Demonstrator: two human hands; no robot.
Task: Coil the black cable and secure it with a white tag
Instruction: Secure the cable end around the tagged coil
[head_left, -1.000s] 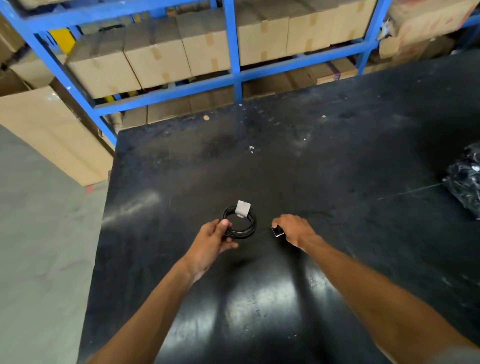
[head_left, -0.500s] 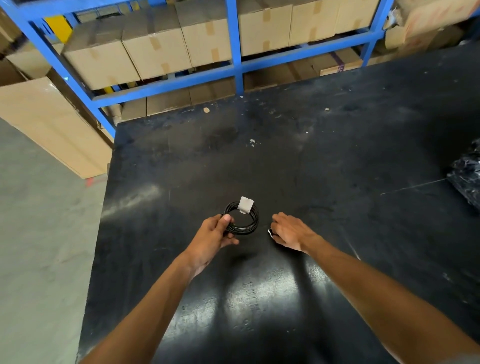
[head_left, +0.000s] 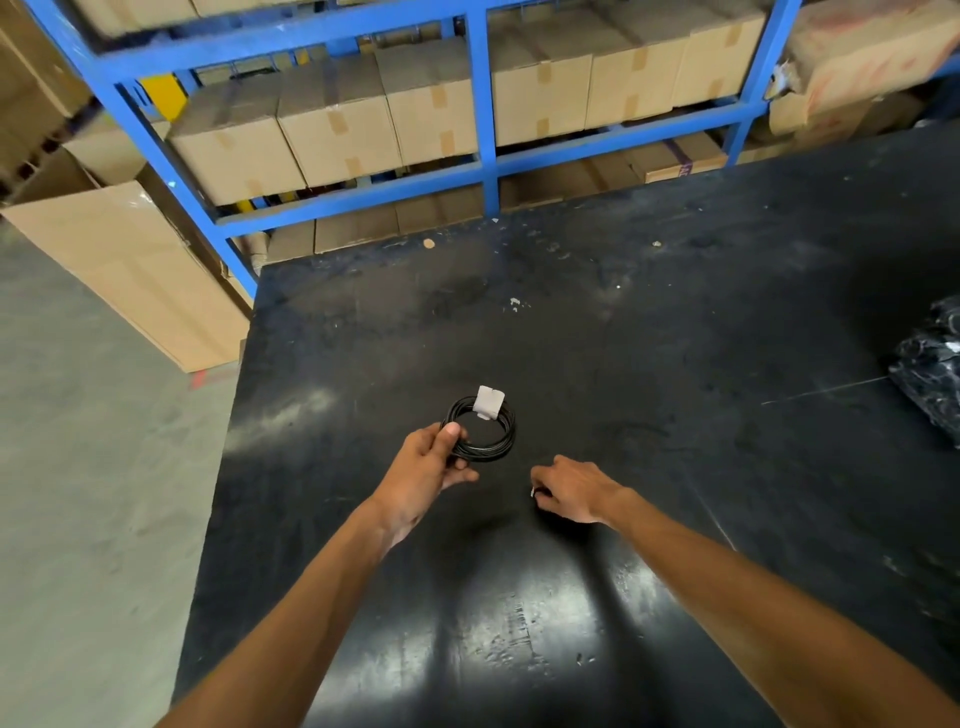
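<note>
Scuffed black table — blue shelving, cardboard boxes

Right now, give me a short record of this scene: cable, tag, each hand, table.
cable: black cable coiled in a ring
tag: white tag wrapped around the coil's far side
left hand: left hand grips the coil's near-left edge
right hand: right hand fingers curled round a small object, partly hidden
table: black table, scuffed

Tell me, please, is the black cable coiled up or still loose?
Coiled: the cable forms a tight round loop with the white tag wrapped around its far side, held by the left hand.
</note>
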